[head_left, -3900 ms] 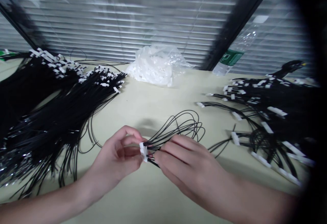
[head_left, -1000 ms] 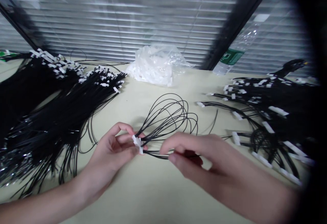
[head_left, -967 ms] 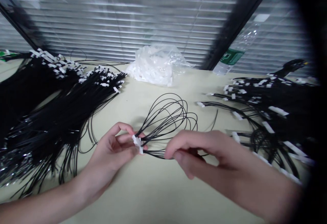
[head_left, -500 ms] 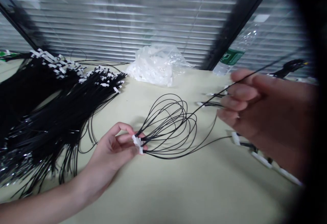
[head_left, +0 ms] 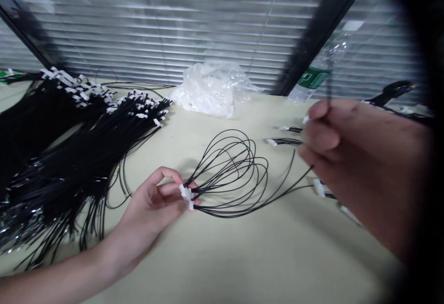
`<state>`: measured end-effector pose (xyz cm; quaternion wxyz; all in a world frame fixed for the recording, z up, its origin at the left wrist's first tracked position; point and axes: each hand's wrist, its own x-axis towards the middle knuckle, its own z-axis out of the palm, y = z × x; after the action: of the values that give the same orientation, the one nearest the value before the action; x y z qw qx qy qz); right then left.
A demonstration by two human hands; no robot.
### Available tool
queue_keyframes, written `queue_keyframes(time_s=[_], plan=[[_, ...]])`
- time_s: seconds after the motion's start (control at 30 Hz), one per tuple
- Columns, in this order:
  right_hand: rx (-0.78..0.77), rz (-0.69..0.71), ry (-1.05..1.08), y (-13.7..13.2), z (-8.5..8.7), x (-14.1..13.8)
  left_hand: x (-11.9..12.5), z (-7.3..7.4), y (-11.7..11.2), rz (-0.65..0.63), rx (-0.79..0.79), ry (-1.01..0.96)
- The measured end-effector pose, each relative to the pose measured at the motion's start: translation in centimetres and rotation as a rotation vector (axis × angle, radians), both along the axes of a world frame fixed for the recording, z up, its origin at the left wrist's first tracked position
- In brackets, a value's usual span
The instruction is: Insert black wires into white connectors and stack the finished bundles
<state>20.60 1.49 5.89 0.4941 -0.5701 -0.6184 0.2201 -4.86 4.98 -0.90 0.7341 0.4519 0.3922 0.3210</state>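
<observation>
My left hand (head_left: pixel 152 209) pinches a small white connector (head_left: pixel 186 194) low on the table, thumb and fingers closed on it. Several thin black wires (head_left: pixel 231 171) loop out of the connector to the right and back. My right hand (head_left: pixel 350 156) is raised at the right with its fingers curled around one black wire that trails down toward the loops; a small white piece (head_left: pixel 305 119) shows at its fingertips. The hand is blurred.
A big heap of black wires with white connectors (head_left: pixel 69 133) covers the left of the cream table (head_left: pixel 225 258). Another heap (head_left: pixel 391 110) lies at the right behind my right hand. A clear plastic bag of white parts (head_left: pixel 215 89) and a plastic bottle (head_left: pixel 319 70) stand by the blinds.
My right hand left the wires beside the connector, rose up and to the right, and drew one black wire out with it. My left hand kept still.
</observation>
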Motion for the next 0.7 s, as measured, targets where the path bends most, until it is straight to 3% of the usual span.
queue_keyframes(time_s=[0.1,0.23,0.4,0.7], plan=[[-0.094,0.081,0.149,-0.9,-0.2,-2.7,0.0,0.0,0.0,0.011,0.001,-0.007],[-0.182,0.234,-0.112,-1.7,-1.1,-4.8,0.2,0.1,0.0,0.006,-0.002,-0.012],[0.015,0.268,-0.484,-1.8,-1.8,-5.1,0.2,0.3,-0.1,0.004,-0.019,-0.014],[0.169,0.207,-0.651,-1.5,-1.6,-4.7,0.1,0.1,0.0,0.008,-0.016,-0.011]])
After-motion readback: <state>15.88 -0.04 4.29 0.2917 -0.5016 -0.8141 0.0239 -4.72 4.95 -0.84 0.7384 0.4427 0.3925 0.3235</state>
